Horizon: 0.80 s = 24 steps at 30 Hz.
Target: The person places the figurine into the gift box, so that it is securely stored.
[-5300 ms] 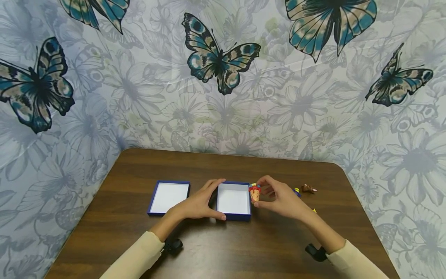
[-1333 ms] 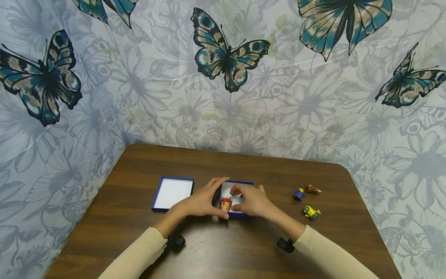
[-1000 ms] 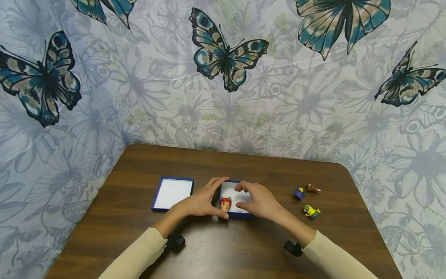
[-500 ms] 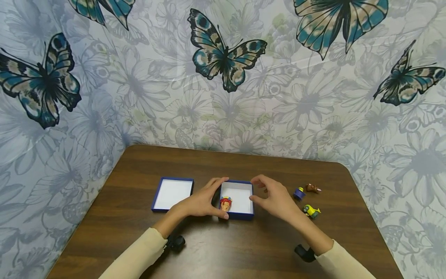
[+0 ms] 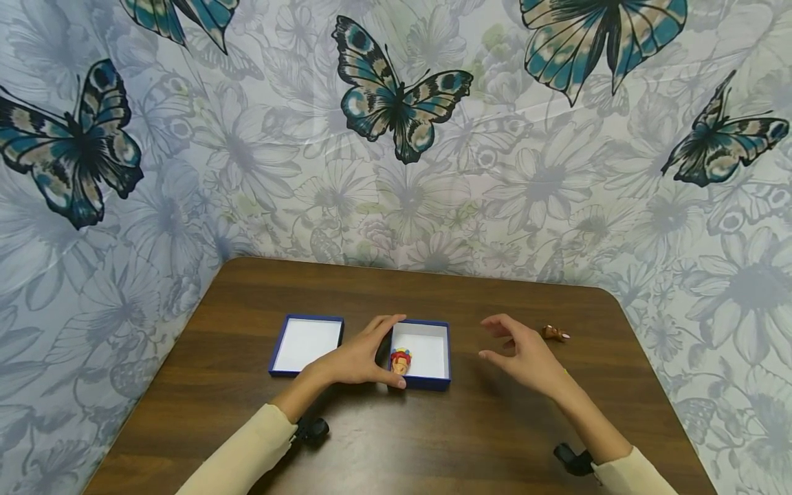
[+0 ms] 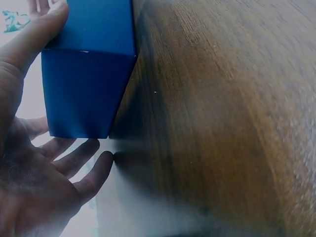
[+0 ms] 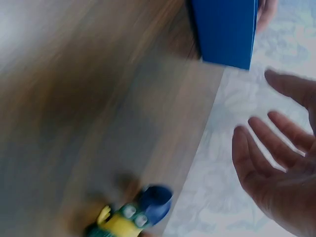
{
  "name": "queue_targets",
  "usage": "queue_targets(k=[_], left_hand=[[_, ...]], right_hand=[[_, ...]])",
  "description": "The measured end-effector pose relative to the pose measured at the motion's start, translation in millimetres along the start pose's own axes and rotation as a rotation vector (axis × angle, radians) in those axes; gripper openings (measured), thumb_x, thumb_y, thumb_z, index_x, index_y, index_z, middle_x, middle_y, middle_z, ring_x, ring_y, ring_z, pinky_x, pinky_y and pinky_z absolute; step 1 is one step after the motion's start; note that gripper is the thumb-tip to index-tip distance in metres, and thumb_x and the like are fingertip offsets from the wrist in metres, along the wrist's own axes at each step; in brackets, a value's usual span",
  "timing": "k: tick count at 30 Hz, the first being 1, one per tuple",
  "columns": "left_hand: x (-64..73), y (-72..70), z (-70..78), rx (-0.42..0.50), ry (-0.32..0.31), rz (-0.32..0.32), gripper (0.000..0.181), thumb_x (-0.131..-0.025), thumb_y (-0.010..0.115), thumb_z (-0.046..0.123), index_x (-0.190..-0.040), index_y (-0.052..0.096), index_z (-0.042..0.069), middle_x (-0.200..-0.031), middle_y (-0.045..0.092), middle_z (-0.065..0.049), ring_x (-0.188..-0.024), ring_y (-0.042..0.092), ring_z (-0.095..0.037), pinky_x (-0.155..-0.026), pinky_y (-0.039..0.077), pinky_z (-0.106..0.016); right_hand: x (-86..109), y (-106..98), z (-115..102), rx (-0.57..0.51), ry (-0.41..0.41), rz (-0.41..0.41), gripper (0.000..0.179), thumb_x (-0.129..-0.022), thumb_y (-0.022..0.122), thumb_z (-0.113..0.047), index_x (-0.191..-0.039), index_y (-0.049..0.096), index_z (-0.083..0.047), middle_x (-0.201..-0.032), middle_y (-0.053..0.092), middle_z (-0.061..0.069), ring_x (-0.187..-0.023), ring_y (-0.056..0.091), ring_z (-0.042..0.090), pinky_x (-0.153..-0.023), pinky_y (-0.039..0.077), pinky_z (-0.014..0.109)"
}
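Note:
My left hand [image 5: 354, 359] grips the left side of a shallow blue box [image 5: 428, 384] with a white inside, thumb at the front wall and fingers toward the back. A small toy figure [image 5: 401, 362] with a red top lies in the box's front left corner. To the right of the box, my right hand [image 5: 526, 356] is raised over the table, empty, fingers loosely bent and apart from the thumb. The right wrist view has a yellow and green goggled toy figure [image 7: 123, 225] and a dark blue toy piece [image 7: 156, 203] below that hand; in the head view the hand and forearm mostly hide them.
Left of the box lies a matching blue-edged lid [image 5: 306, 344], white inside facing up. A small brown toy figure [image 5: 554, 333] rests on the wooden table [image 5: 396, 440] beyond my right hand. A butterfly-patterned cloth [image 5: 408, 206] hangs behind the table.
My right hand has set the red-topped toy figure in the box, let go, and moved off rightward toward the other toys. My left hand has stayed on the box.

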<state>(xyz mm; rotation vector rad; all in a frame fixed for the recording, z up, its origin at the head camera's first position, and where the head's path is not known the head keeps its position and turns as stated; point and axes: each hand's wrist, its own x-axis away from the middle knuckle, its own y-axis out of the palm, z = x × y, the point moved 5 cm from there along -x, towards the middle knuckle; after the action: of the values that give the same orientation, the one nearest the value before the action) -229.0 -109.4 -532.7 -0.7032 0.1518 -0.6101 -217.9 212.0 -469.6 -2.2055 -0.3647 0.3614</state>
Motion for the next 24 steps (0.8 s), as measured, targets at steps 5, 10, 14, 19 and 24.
queue_targets(k=[5,10,14,19,24], left_hand=[[-0.3,0.3,-1.3,0.002,-0.008,-0.003,0.123,-0.076,0.093,0.063,-0.170,0.018,0.043,-0.173,0.027,-0.005,-0.154,0.043,-0.036,-0.120,0.044,-0.062],[0.3,-0.6,-1.4,0.000,-0.009,-0.007,0.122,-0.077,0.093,0.062,-0.171,0.017,0.043,-0.173,0.027,-0.006,-0.154,0.043,-0.037,-0.120,0.044,-0.063],[0.6,-1.6,-1.1,0.003,-0.008,-0.006,0.122,-0.077,0.093,0.061,-0.171,0.018,0.041,-0.173,0.027,-0.006,-0.154,0.042,-0.037,-0.120,0.043,-0.064],[-0.6,-0.8,-0.8,0.000,-0.005,-0.006,0.122,-0.077,0.093,0.062,-0.171,0.018,0.041,-0.174,0.027,-0.007,-0.154,0.043,-0.037,-0.120,0.044,-0.063],[-1.6,0.3,-2.1,0.000,-0.006,-0.004,0.122,-0.077,0.093,0.062,-0.170,0.018,0.044,-0.174,0.026,-0.005,-0.154,0.043,-0.037,-0.120,0.044,-0.064]], right_hand=[[16.8,-7.9,18.4,0.024,-0.012,0.008,0.049,-0.094,0.086,-0.026,-0.137,0.065,-0.017,-0.134,0.074,0.010,-0.118,0.072,0.037,-0.096,0.059,0.057],[30.8,-16.9,33.5,0.031,-0.012,0.023,0.045,-0.093,0.086,-0.023,-0.133,0.068,-0.017,-0.132,0.075,0.009,-0.117,0.072,0.036,-0.095,0.059,0.053],[40.6,-21.8,44.2,0.012,0.001,-0.001,0.043,-0.093,0.086,-0.021,-0.132,0.069,-0.012,-0.131,0.075,0.009,-0.118,0.071,0.038,-0.097,0.059,0.052],[54.6,-28.6,57.0,0.032,-0.010,0.001,0.045,-0.092,0.087,-0.021,-0.132,0.069,-0.013,-0.133,0.074,0.006,-0.123,0.069,0.035,-0.098,0.056,0.061],[69.5,-34.7,71.1,0.033,-0.039,0.016,0.052,-0.089,0.089,-0.021,-0.136,0.068,-0.012,-0.136,0.072,0.005,-0.128,0.064,0.012,-0.102,0.058,0.048]])
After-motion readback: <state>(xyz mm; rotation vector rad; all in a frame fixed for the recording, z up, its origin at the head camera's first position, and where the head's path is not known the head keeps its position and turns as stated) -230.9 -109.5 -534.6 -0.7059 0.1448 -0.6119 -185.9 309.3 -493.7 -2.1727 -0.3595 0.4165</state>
